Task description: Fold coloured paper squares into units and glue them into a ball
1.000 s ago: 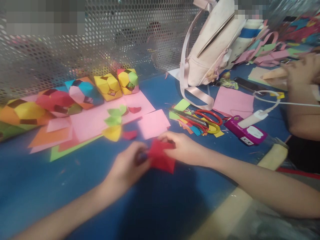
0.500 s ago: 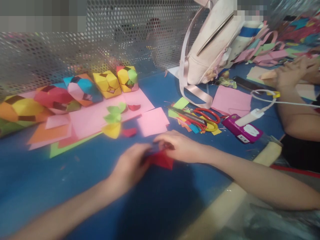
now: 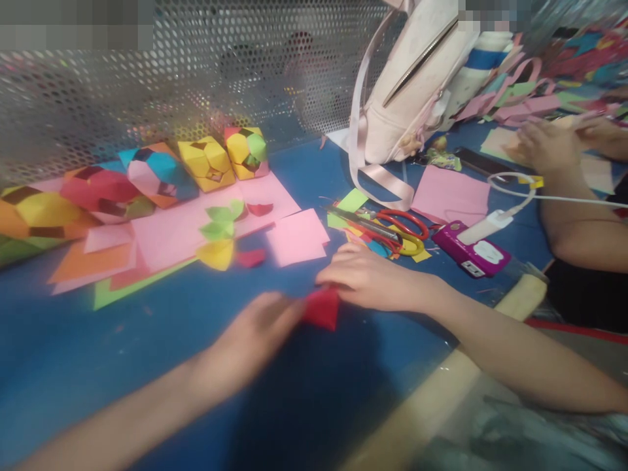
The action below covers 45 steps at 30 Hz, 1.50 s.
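A small folded piece of red paper point(image 3: 322, 310) is between my two hands, just above the blue tabletop point(image 3: 186, 347). My left hand point(image 3: 262, 327), somewhat blurred, pinches its left edge. My right hand point(image 3: 360, 275) has its fingers curled at the paper's upper right corner, and its fingertips are partly hidden. Beyond my hands lie light pink paper squares point(image 3: 297, 239), folded red petal-like pieces point(image 3: 251, 258), a yellow folded piece point(image 3: 216, 254) and green folded pieces point(image 3: 218, 222).
Folded paper balls point(image 3: 206, 163) line the metal mesh wall point(image 3: 196, 78). Scissors point(image 3: 405, 224) and a cutter point(image 3: 363, 224) lie on paper scraps. A purple power adapter point(image 3: 471, 250), a pale backpack point(image 3: 407, 98) and a phone point(image 3: 478, 161) stand right. Another person's hands point(image 3: 554, 147) handle paper there.
The hands have drawn slightly apart, the right one moving a little right. More of the red paper shows between them. The view has shifted slightly.
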{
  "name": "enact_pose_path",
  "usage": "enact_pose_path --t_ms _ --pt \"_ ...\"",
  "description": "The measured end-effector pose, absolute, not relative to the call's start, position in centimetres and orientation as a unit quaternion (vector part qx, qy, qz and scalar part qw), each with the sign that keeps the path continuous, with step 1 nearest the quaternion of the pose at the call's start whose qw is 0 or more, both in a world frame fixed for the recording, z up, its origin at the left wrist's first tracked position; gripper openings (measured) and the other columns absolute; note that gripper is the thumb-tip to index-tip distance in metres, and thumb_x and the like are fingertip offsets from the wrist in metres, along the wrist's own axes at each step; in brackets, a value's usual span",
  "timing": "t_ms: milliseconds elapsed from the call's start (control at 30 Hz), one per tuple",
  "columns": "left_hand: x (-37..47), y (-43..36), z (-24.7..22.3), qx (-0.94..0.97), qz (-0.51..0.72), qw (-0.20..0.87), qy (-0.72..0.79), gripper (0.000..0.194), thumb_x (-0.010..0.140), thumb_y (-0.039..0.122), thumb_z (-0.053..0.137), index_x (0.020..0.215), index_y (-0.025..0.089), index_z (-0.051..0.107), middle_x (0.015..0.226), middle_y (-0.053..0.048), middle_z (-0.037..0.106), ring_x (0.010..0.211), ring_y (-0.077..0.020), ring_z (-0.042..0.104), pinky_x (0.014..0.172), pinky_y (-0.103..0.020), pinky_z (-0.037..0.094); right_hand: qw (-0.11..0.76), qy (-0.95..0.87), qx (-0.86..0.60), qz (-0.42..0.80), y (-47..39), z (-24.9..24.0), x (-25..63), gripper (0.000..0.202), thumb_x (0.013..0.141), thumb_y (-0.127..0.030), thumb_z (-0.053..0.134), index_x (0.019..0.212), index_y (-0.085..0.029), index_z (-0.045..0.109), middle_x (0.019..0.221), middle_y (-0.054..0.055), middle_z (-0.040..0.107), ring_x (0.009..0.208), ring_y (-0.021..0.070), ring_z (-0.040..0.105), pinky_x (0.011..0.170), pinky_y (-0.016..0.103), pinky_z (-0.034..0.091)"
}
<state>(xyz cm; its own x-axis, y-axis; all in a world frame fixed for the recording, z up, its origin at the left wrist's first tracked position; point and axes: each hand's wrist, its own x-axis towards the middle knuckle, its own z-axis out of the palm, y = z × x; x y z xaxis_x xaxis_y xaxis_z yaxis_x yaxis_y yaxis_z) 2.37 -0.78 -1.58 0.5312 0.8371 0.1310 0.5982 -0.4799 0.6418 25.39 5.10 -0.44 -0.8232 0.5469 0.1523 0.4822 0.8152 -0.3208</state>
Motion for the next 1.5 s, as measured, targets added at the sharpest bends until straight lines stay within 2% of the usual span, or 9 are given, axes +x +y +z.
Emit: enact_pose_path --t_ms 233,400,533,700,767,867,1000,1167,1500 --pt "1.9 -0.5 -2.3 0.871 0.183 0.218 0.401 0.019 0.088 0.017 0.042 0.097 0.019 0.059 0.082 -0.005 0.062 0.075 -0.0161 0.058 0.071 -0.028 0.048 0.139 -0.923 -0.306 0.187 5.4 -0.6 25.5 0.024 0.077 -0.005 0.053 0.092 -0.019 0.064 0.088 0.004 0.067 0.085 0.0178 0.058 0.079 0.032 0.041" --pt "2.1 -0.3 -3.1 0.847 0.262 0.200 0.416 0.026 0.083 0.017 0.052 0.109 0.018 0.052 0.093 -0.007 0.064 0.081 -0.0156 0.061 0.071 -0.027 0.050 0.208 -0.901 -0.308 0.224 5.0 -1.2 24.6 0.023 0.079 -0.006 0.051 0.095 -0.017 0.062 0.086 0.004 0.067 0.080 0.0150 0.060 0.075 0.028 0.046" --pt "2.3 -0.1 -2.6 0.799 0.271 0.273 0.463 0.018 0.081 0.014 0.050 0.099 0.019 0.054 0.089 -0.002 0.066 0.076 -0.0128 0.062 0.067 -0.023 0.050 0.275 -0.870 -0.306 0.270 4.2 -1.8 23.5 0.022 0.080 -0.009 0.050 0.097 -0.016 0.061 0.086 0.004 0.067 0.078 0.0136 0.061 0.072 0.026 0.049" --pt "2.3 0.2 -2.0 0.759 0.272 0.293 0.513 0.014 0.080 0.016 0.048 0.090 0.018 0.057 0.081 -0.001 0.067 0.070 -0.0130 0.062 0.062 -0.023 0.048 0.287 -0.821 -0.347 0.351 4.0 -2.3 23.3 0.027 0.078 -0.013 0.054 0.105 -0.017 0.057 0.092 0.004 0.067 0.078 0.0132 0.063 0.070 0.025 0.051" --pt "2.3 0.3 -1.9 0.747 0.267 0.302 0.529 0.012 0.080 0.018 0.049 0.089 0.018 0.057 0.078 -0.001 0.066 0.066 -0.0125 0.061 0.059 -0.022 0.047 0.302 -0.825 -0.352 0.323 4.3 -2.6 23.4 0.024 0.080 -0.011 0.049 0.101 -0.017 0.059 0.090 0.005 0.067 0.080 0.0141 0.062 0.071 0.027 0.051" --pt "2.4 0.3 -1.9 0.744 0.263 0.327 0.519 0.012 0.080 0.018 0.048 0.088 0.019 0.057 0.078 0.000 0.066 0.066 -0.0121 0.060 0.059 -0.022 0.047 0.330 -0.856 -0.344 0.200 5.1 -3.3 23.7 0.027 0.080 -0.006 0.042 0.096 -0.017 0.062 0.094 0.007 0.066 0.090 0.0184 0.059 0.080 0.036 0.047" --pt "2.3 0.3 -2.2 0.752 0.261 0.340 0.501 0.015 0.078 0.014 0.047 0.088 0.019 0.057 0.081 0.000 0.066 0.070 -0.0124 0.060 0.062 -0.022 0.047 0.254 -0.900 -0.347 0.076 6.0 -3.9 23.9 0.023 0.084 -0.014 0.048 0.099 -0.019 0.065 0.111 0.009 0.064 0.101 0.0244 0.054 0.086 0.044 0.040" --pt "2.1 0.3 -2.4 0.759 0.259 0.343 0.489 0.014 0.080 0.013 0.046 0.088 0.019 0.056 0.083 0.000 0.066 0.072 -0.0120 0.060 0.063 -0.022 0.047 0.234 -0.898 -0.371 0.035 6.1 -3.8 23.9 0.023 0.089 -0.024 0.047 0.101 -0.016 0.065 0.110 0.010 0.066 0.100 0.0243 0.055 0.088 0.044 0.038" --pt "2.0 0.4 -2.4 0.752 0.272 0.351 0.487 0.013 0.080 0.015 0.046 0.089 0.018 0.054 0.086 -0.003 0.067 0.078 -0.0142 0.062 0.068 -0.024 0.048 0.324 -0.891 -0.311 0.070 5.7 -3.8 23.6 0.022 0.089 -0.015 0.042 0.088 -0.017 0.063 0.090 0.008 0.069 0.085 0.0195 0.058 0.078 0.036 0.042"
